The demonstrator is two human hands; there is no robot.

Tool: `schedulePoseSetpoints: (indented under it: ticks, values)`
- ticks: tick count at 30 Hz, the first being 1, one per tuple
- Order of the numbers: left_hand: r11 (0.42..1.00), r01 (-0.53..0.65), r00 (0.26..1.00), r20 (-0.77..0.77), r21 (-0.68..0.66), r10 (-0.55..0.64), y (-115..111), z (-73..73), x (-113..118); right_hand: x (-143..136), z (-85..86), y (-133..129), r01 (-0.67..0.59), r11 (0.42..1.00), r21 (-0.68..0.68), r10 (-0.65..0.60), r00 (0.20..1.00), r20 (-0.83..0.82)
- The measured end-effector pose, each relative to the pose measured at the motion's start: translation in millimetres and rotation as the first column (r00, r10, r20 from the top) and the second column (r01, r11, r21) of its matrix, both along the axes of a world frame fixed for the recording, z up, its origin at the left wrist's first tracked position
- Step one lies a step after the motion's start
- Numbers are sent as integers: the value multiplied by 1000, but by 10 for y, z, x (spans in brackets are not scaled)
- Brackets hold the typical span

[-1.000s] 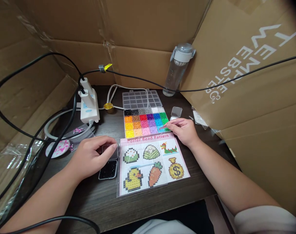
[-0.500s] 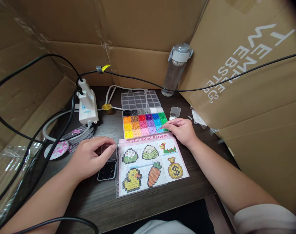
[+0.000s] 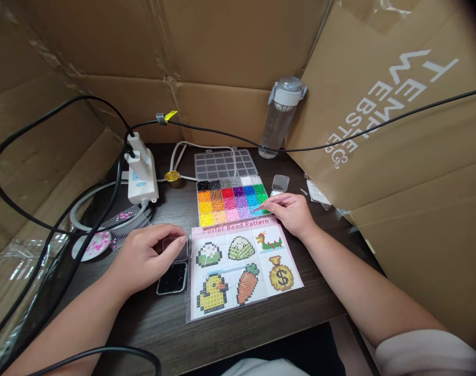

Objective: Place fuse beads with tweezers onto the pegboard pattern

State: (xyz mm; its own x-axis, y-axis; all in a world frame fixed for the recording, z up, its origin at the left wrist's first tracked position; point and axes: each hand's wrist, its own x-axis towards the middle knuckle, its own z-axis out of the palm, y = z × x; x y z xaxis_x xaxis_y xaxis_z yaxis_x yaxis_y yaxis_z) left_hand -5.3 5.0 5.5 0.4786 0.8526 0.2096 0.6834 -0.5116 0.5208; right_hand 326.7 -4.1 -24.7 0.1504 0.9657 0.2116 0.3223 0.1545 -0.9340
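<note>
Pink tweezers point(image 3: 280, 199) are pinched in my right hand point(image 3: 295, 215), their tips over the blue and green cells at the right of the bead box point(image 3: 233, 203). That box is divided into cells of many colours, its clear lid point(image 3: 226, 164) folded back. My left hand point(image 3: 150, 256) rests loosely curved, thumb apart from the fingers, holding nothing visible. Beside it is a small case of black beads point(image 3: 171, 278), its lid point(image 3: 179, 248) partly under my fingers. In front of the bead box lies the bead pattern sheet point(image 3: 257, 245), with a clear pegboard over part of it; bead duck and carrot figures show there.
A water bottle point(image 3: 281, 117) stands at the back right, near a small lidded case point(image 3: 280, 184). Left are a power strip point(image 3: 142, 177), black cables point(image 3: 115, 193), a gold cup point(image 3: 173, 179) and a white dish point(image 3: 91, 246) with pink beads. Cardboard walls point(image 3: 222, 109) surround the table.
The view has tilted slightly, so things sit a little lower in the picture. Both hands keep nearly the same place, and the tweezers stay over the bead box.
</note>
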Motion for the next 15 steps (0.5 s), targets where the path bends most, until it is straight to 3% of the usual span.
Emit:
schedulePoseSetpoints:
  ticks: [15]
  values:
    - [1000, -6, 1000, 0, 6, 6, 2, 12, 10, 36, -7, 15, 9, 1000, 14, -9, 1000, -10]
